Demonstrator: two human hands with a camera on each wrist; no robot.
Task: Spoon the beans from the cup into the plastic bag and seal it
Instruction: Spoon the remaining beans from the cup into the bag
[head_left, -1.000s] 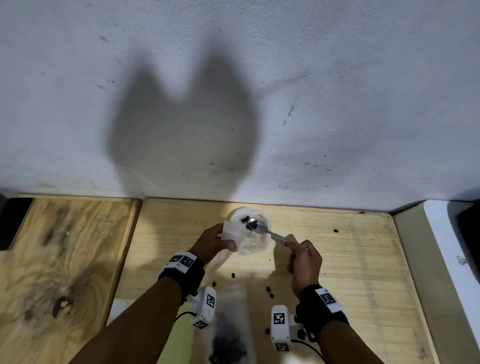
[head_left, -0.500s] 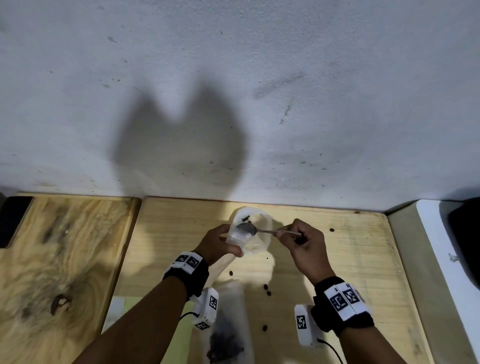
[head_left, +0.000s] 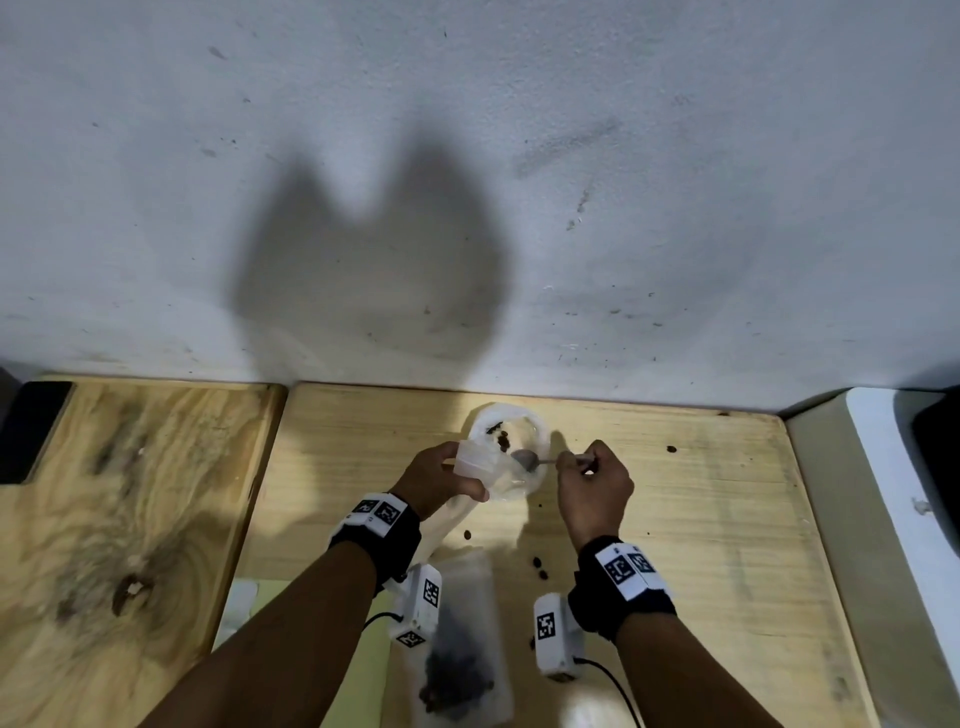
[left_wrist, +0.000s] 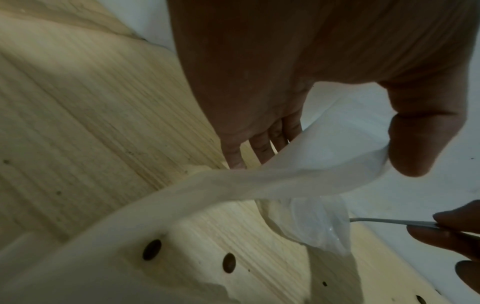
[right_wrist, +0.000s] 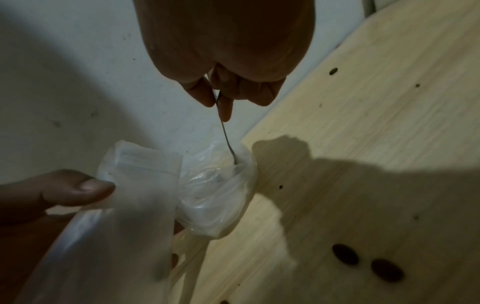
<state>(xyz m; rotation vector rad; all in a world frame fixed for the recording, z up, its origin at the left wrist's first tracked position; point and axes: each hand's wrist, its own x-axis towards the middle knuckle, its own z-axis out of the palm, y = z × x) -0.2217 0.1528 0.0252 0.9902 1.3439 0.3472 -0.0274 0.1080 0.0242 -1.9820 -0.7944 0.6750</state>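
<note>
- I see the plastic bag (head_left: 511, 452) held open near the back edge of the wooden table (head_left: 675, 519), just in front of the wall (head_left: 519, 156); a few beans (head_left: 498, 435) lie inside it.
- My left hand (head_left: 439, 480) pinches the folded rim of the bag between thumb and curled fingers.
- My right hand (head_left: 592, 488) grips the spoon (head_left: 540, 460) by its handle, fingers curled tight; the bowl sits inside the bag mouth.
- I cannot identify the cup with certainty; a clear container (head_left: 462, 654) holding dark beans stands at the near edge, between my forearms.
- Stray beans (head_left: 540, 567) lie scattered on the table near my right wrist.
- Wristbands (head_left: 623, 566) carry black-and-white square markers; no readable writing is visible.
</note>
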